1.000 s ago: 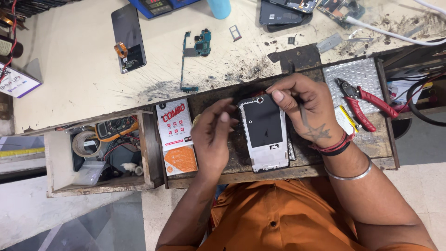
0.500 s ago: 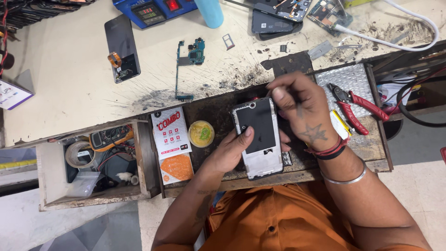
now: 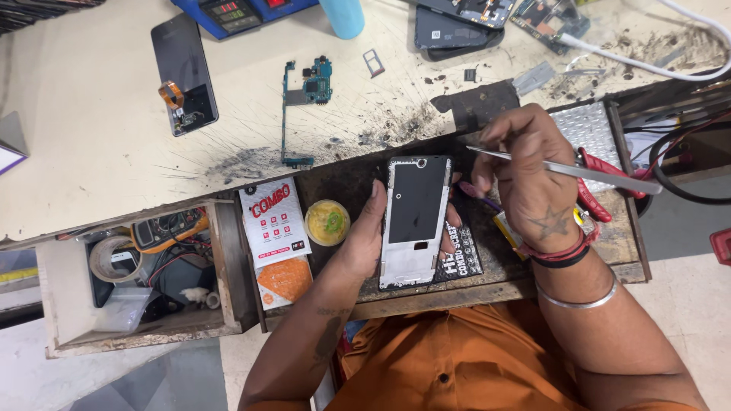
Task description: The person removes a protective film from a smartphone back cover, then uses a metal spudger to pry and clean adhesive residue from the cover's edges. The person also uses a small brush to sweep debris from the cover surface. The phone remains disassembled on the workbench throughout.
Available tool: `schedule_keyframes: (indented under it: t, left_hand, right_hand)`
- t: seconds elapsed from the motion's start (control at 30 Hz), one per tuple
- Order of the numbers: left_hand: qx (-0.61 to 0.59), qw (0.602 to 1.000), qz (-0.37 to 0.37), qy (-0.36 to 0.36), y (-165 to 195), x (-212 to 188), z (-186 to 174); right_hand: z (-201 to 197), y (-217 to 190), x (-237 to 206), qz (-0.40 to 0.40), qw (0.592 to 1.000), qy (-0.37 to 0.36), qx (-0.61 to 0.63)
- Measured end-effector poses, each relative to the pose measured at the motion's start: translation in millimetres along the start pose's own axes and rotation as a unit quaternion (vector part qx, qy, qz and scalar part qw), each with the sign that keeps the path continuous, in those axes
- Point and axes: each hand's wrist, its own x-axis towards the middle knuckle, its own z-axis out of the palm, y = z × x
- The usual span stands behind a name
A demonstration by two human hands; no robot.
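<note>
My left hand [image 3: 364,240] grips a white phone frame [image 3: 413,221] by its left edge, holding it upright over a dark mat in the open drawer [image 3: 487,289]. The frame's black middle panel faces me. My right hand [image 3: 525,171] is to the right of the frame's top corner, closed on thin metal tweezers [image 3: 563,169] that lie across the hand and point left. A purple-tipped tool [image 3: 478,195] pokes out between that hand and the frame.
A small round tin of yellow paste [image 3: 327,222] and a red-and-white packet [image 3: 276,228] lie left of the frame. Red pliers [image 3: 601,186] rest to the right. On the bench [image 3: 91,152] are a circuit board [image 3: 303,99], a black phone screen [image 3: 183,72] and other phone parts. A side drawer [image 3: 145,266] holds tape and wires.
My right hand has lifted off the frame's top edge and moved right, tweezers now showing across it. My left hand has shifted from over the frame to gripping its left side.
</note>
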Motion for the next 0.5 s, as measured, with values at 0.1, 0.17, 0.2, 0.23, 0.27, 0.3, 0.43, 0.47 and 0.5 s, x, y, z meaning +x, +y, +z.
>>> schedule_keyframes:
  t: [0.1,0.17,0.2,0.23,0.27,0.3,0.43,0.47,0.5]
  left_hand:
    - [-0.006,1.000,0.008,0.019,-7,-4,-8]
    - [-0.005,1.000,0.012,0.026,-9,-6,-11]
    - [-0.008,0.999,0.010,0.031,-10,-7,-13]
    - [-0.010,0.999,0.009,0.036,-10,-8,-14]
    - [-0.011,0.999,0.009,0.035,-10,-9,-15]
    - [-0.011,0.999,0.010,0.033,-10,-9,-16]
    - [-0.019,0.999,0.007,0.027,-10,-11,-18]
    - [-0.026,0.999,0.001,0.027,-10,-12,-19]
    - [-0.033,0.999,-0.005,0.028,-11,-12,-20]
  right_hand:
    - [4,-1,-1,-0.008,0.999,-0.018,-0.040]
    - [7,-1,-1,0.003,0.999,-0.025,-0.029]
    - [8,-1,-1,0.017,0.998,-0.017,-0.051]
    - [10,-1,-1,0.031,0.997,-0.011,-0.071]
    - [11,-1,-1,0.045,0.995,-0.004,-0.092]
    - [13,-1,-1,0.033,0.994,-0.021,-0.101]
    - [19,-4,2,-0.069,0.968,-0.086,-0.225]
    - [20,-6,3,-0.109,0.949,-0.100,-0.278]
    - [23,-7,3,-0.110,0.946,-0.095,-0.289]
